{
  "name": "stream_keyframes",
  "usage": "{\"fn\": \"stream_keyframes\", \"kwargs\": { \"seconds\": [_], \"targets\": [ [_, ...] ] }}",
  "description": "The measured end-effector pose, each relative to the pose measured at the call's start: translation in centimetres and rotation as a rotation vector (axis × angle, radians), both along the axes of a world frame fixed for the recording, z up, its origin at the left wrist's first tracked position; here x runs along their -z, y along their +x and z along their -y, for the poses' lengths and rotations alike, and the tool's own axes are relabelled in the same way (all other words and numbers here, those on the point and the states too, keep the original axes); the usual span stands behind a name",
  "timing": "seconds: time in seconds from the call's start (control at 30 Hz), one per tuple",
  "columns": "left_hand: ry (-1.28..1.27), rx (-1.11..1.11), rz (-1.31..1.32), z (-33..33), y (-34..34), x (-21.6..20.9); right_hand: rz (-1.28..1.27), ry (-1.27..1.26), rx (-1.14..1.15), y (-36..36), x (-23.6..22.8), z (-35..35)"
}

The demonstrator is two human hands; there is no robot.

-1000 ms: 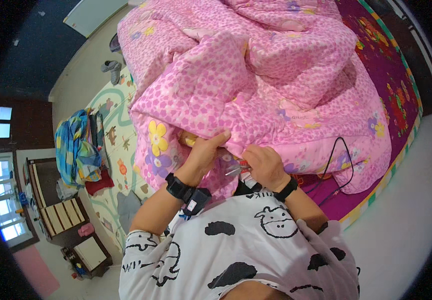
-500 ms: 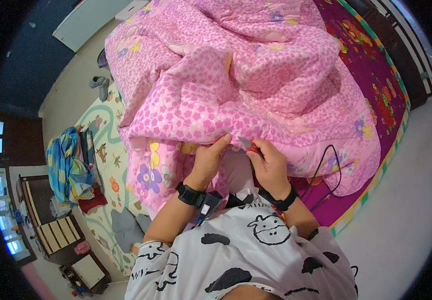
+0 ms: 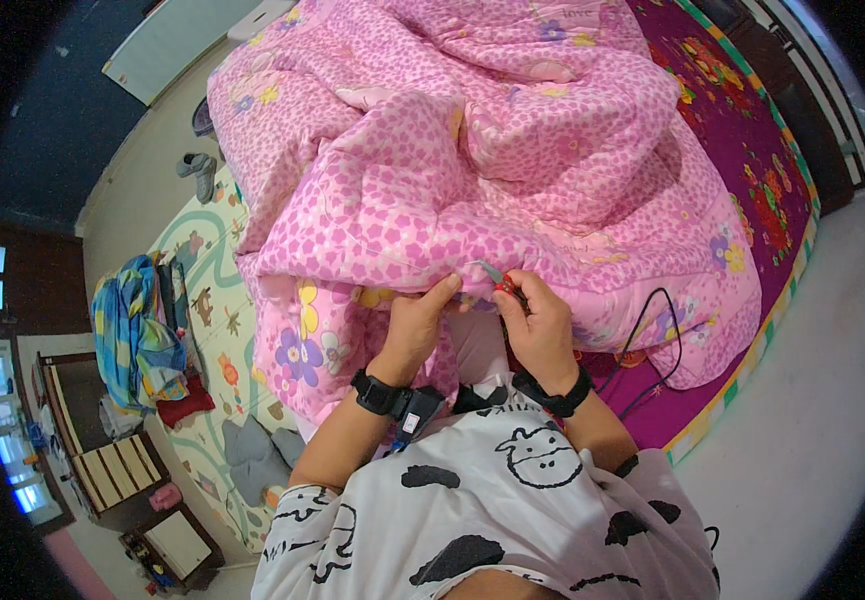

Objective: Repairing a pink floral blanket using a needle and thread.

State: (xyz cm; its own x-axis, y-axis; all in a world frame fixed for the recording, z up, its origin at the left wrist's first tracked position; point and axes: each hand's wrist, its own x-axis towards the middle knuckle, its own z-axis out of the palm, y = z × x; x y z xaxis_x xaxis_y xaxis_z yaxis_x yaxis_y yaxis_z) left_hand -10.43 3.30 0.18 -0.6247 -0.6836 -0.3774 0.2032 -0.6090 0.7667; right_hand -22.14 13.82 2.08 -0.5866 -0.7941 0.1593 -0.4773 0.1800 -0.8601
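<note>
A thick pink quilt (image 3: pixel 372 210), printed with small flowers, lies in folds in front of me. My left hand (image 3: pixel 418 322) pinches the quilt's near edge between thumb and fingers. Close on its right, my right hand (image 3: pixel 536 325) grips small scissors (image 3: pixel 492 275) by their red and black handles. Their grey metal tip points up and left, over the quilt near my left thumb. Most of the handles are hidden by my fingers. Whether the tip touches the fabric, I cannot tell.
A black cord loop (image 3: pixel 674 350) lies over the quilt's right corner and a purple flowered mat (image 3: pixel 687 415). On the left are a patterned play mat (image 3: pixel 214 310), piled clothes (image 3: pixel 142 325), grey slippers (image 3: pixel 198 175) and a grey cushion-like item (image 3: pixel 252 455).
The scissors' tip has tilted up and a little left, over the quilt. My right hand has shifted slightly; my left hand keeps its pinch on the edge.
</note>
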Motion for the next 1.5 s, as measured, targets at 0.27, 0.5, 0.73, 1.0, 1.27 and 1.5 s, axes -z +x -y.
{"fn": "stream_keyframes", "kwargs": {
  "seconds": [0.27,0.5,0.73,1.0,1.27,1.5],
  "targets": [
    [-0.021,-0.017,-0.026,0.0,0.0,-0.1,0.030,-0.061,-0.002,0.7,-0.2,1.2],
    [-0.003,-0.016,0.031,0.4,0.0,1.7,0.380,-0.258,0.019,-0.6,-2.9,0.4],
    [0.063,-0.087,-0.010,1.8,1.2,4.6,0.280,-0.503,0.211,-13.0,-11.1,-7.3],
    [0.146,0.023,0.060,-3.8,-1.0,0.0,0.113,-0.271,0.504,-16.1,-6.7,-13.4],
    [0.191,0.006,0.058,-3.7,-3.7,3.0,0.006,0.091,0.040,-3.9,-0.9,-4.3],
    [0.173,-0.026,0.032,-3.6,-3.1,4.5,-0.149,0.183,0.003,-3.6,-0.3,-3.0]
  ]
}}
